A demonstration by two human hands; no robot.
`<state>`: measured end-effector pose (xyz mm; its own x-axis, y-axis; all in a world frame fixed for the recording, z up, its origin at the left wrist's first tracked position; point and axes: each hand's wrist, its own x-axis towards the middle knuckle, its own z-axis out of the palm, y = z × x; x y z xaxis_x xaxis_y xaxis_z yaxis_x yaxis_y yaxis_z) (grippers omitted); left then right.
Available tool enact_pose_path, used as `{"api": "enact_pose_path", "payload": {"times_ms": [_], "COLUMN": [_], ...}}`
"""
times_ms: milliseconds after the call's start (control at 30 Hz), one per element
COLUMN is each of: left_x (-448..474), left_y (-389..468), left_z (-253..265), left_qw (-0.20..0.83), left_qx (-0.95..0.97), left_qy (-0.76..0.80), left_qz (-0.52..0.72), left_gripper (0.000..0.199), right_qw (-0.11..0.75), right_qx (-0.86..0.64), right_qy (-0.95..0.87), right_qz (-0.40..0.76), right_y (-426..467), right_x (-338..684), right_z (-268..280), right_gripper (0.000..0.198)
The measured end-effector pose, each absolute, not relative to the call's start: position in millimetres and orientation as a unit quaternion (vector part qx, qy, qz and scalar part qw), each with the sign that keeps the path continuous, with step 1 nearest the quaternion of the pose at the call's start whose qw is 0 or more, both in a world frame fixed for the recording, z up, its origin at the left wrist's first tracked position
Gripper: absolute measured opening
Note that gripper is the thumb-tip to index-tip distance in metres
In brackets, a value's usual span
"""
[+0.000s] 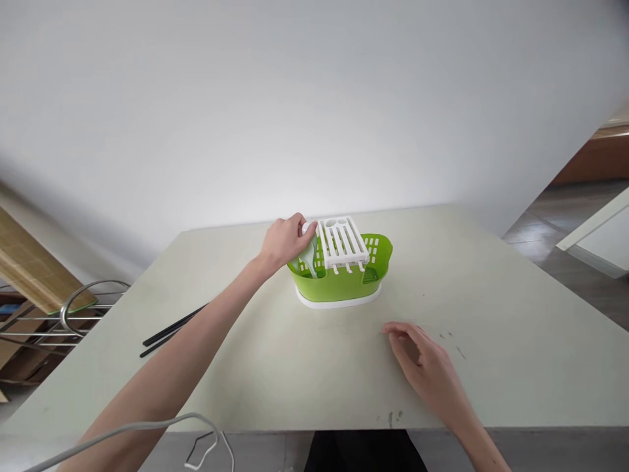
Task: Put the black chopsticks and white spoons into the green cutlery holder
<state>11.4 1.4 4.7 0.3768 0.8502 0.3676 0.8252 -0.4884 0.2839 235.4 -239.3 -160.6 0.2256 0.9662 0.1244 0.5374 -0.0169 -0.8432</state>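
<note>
My left hand (285,240) is closed around a pale, spoon-shaped utensil (308,257), which stands in the left end of the green basket (339,288). The fingers hide part of the utensil, so I cannot tell its exact kind. Across the basket's middle lies a white slatted rack (343,242) with round holes at the back and small hooks at the front. My right hand (426,364) rests low over the table, in front and to the right of the basket; it holds nothing, its thumb apart from the loosely bent fingers.
Two black chopsticks (167,333) lie on the pale table (491,314), partly behind my left forearm. A grey cable (132,427) crosses the lower left. Left of the table stands a metal wire rack (73,321). A white wall (314,111) rises behind.
</note>
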Motion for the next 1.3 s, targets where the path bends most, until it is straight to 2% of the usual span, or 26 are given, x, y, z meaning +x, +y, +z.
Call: {"api": "enact_pose_path", "payload": {"times_ms": [267, 433, 633, 700, 833, 967, 1033, 1133, 1300], "left_x": [9, -3, -73, -106, -163, -198, -205, -201, -170], "left_y": [-8, -5, 28, 35, 27, 12, 14, 27, 46], "left_z": [14, 41, 92, 99, 97, 86, 78, 59, 21], "left_qw": [0.063, 0.044, 0.079, 0.100, 0.075, -0.044, -0.092, -0.103, -0.094], "left_qx": [0.801, 0.749, 0.578, 0.538, 0.515, 0.593, 0.658, 0.713, 0.735], "left_qy": [0.478, 0.486, 0.525, 0.539, 0.646, 0.723, 0.719, 0.693, 0.656], "left_qz": [0.355, 0.448, 0.620, 0.640, 0.559, 0.351, 0.201, 0.005, -0.141], "left_gripper": [0.040, 0.038, 0.034, 0.036, 0.034, 0.027, 0.027, 0.029, 0.027], "right_qw": [0.407, 0.412, 0.413, 0.412, 0.410, 0.409, 0.404, 0.397, 0.401], "right_qx": [-0.665, -0.662, -0.660, -0.660, -0.661, -0.661, -0.664, -0.668, -0.667], "right_qy": [-0.569, -0.568, -0.567, -0.566, -0.568, -0.570, -0.571, -0.571, -0.572], "right_qz": [0.261, 0.264, 0.268, 0.271, 0.270, 0.265, 0.264, 0.263, 0.258], "right_y": [-241, -241, -243, -242, -242, -242, -243, -244, -244], "right_x": [238, 236, 236, 237, 238, 238, 239, 239, 239], "right_z": [-162, -161, -157, -158, -162, -166, -168, -170, -169], "right_gripper": [0.034, 0.035, 0.035, 0.035, 0.035, 0.035, 0.034, 0.033, 0.033]}}
